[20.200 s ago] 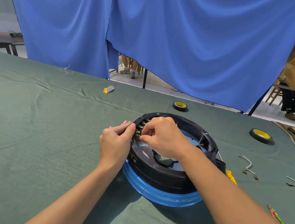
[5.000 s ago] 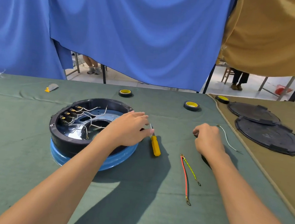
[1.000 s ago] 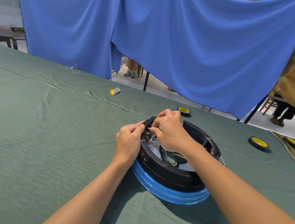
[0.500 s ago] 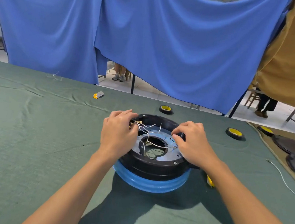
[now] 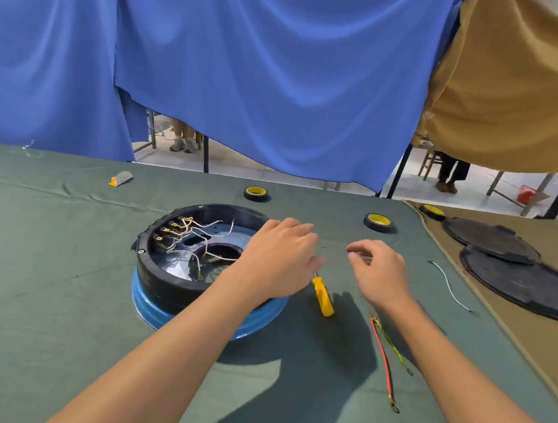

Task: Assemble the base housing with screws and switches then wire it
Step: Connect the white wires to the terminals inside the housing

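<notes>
Inside the base housing (image 5: 163, 289) I see switches (image 5: 166, 233) wired; right of it, red and green wires (image 5: 383, 350) lie unfitted. My left hand (image 5: 280, 262) and right hand (image 5: 379, 277) hover, fingers slack, empty.

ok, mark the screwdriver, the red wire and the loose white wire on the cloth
screwdriver (image 5: 323, 298): head view, on its yellow handle.
red wire (image 5: 383, 355): head view, midway along its length.
loose white wire (image 5: 448, 287): head view, mid-span of the strand.

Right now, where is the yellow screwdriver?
Head view: the screwdriver lies on the cloth right of the base housing, tip hidden by the left hand.
</notes>
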Tool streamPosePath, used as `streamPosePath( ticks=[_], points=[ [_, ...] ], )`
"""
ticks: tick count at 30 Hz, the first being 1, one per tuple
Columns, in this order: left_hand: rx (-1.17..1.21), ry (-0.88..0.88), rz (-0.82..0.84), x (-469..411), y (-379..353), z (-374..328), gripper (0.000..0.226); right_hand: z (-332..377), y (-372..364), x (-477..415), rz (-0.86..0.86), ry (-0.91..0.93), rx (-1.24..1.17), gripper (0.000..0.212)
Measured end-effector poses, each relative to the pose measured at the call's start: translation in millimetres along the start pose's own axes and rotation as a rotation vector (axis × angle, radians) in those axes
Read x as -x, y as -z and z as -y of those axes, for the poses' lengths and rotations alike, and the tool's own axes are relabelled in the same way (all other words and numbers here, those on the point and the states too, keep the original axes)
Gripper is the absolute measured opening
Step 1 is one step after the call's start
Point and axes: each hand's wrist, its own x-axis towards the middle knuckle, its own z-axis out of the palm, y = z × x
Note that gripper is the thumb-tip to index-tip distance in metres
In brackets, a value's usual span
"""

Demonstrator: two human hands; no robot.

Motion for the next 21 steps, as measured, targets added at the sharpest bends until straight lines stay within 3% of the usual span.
streamPosePath(
  ticks=[6, 11, 17, 21],
  points=[
    [-0.023, -0.086, 0.182, -19.3, -16.4, -3.4, 0.049, -67.4, 20.7, -3.6, 0.095, -0.258, 0.546, 0.046],
    [0.033, -0.058, 0.23, -22.6, -19.2, -0.9, 0.053, -78.0, 22.7, -11.8, 0.159, -0.387, 0.568, 0.055],
    [0.099, -0.023, 0.23, -22.5, -18.7, -0.6, 0.051, -79.1, 25.0, -18.5, -0.112, -0.319, 0.348, 0.031],
    [0.109, -0.014, 0.238, -22.5, -18.3, 0.4, 0.049, -81.7, 25.9, -22.3, -0.132, -0.249, 0.445, 0.03]
  ],
)
